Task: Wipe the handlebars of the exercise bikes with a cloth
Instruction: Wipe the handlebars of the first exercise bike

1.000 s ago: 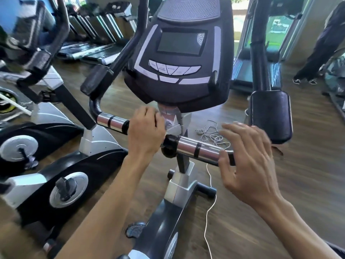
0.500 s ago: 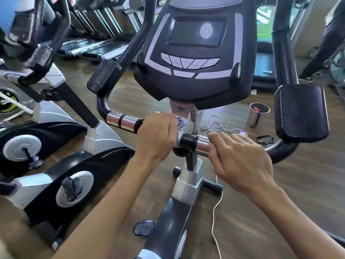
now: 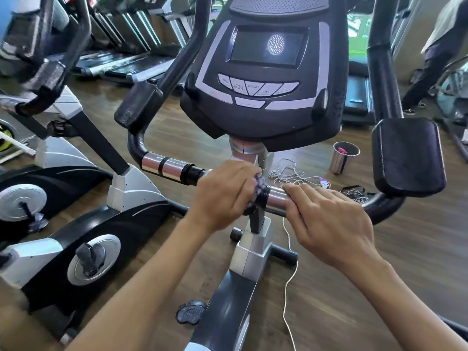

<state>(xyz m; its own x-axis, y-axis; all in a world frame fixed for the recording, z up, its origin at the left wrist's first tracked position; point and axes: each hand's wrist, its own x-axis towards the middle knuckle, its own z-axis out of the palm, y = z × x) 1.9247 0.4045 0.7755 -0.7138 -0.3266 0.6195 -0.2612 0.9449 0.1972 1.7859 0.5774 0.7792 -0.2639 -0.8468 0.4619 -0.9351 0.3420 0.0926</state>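
The exercise bike's handlebar (image 3: 167,167) runs across the middle of the view, black with chrome sensor sleeves. My left hand (image 3: 224,192) grips the bar at its centre, with a dark patterned cloth (image 3: 258,192) bunched under its fingers. My right hand (image 3: 326,219) lies over the right chrome sleeve (image 3: 274,200), fingers curled around it, right beside the cloth. The bar's right end (image 3: 382,206) curves up to a black arm pad (image 3: 407,155). The console (image 3: 263,79) hangs above both hands.
Another exercise bike (image 3: 76,249) stands close on the left, treadmills (image 3: 121,62) behind it. On the wooden floor lie a white cord (image 3: 288,173), a steel cup (image 3: 343,158) and black cables (image 3: 354,191). A person (image 3: 438,54) stands at the far right.
My right hand has come down from hovering near the right chrome sleeve to wrap around it. My left hand has slid right along the bar, and the cloth now shows under its fingers.
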